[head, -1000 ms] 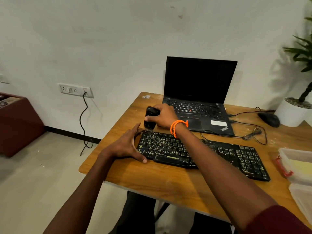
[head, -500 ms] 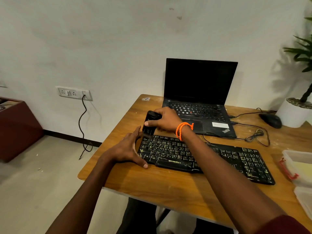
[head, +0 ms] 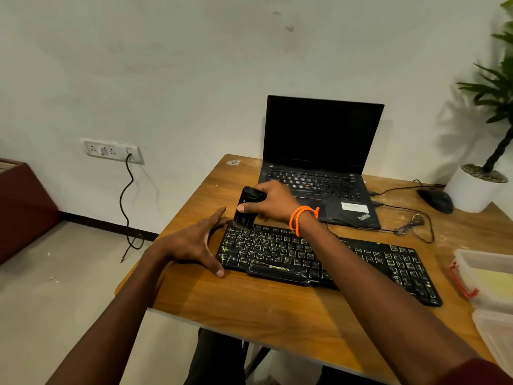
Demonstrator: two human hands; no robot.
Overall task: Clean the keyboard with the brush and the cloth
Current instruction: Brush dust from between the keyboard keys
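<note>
A black keyboard point(head: 361, 262) with dusty, yellow-marked keys lies across the wooden desk point(head: 277, 309). My right hand point(head: 270, 202), with an orange cord round the wrist, is shut on a black brush point(head: 245, 208) held upright, its bristle end touching the keyboard's far left corner. My left hand point(head: 197, 241) rests open against the keyboard's left end, thumb at the near corner and fingers at the far corner. No cloth is clearly visible.
An open black laptop point(head: 319, 168) stands behind the keyboard. A black mouse point(head: 435, 200) with cables and a white plant pot point(head: 472, 190) sit at the back right. Clear plastic containers point(head: 488, 279) lie at the right edge. A wall socket point(head: 111, 150) feeds a hanging cable.
My right hand has lowered the brush from just behind the keyboard onto its far left corner. My left hand stays at the left end. The camera has shifted slightly.
</note>
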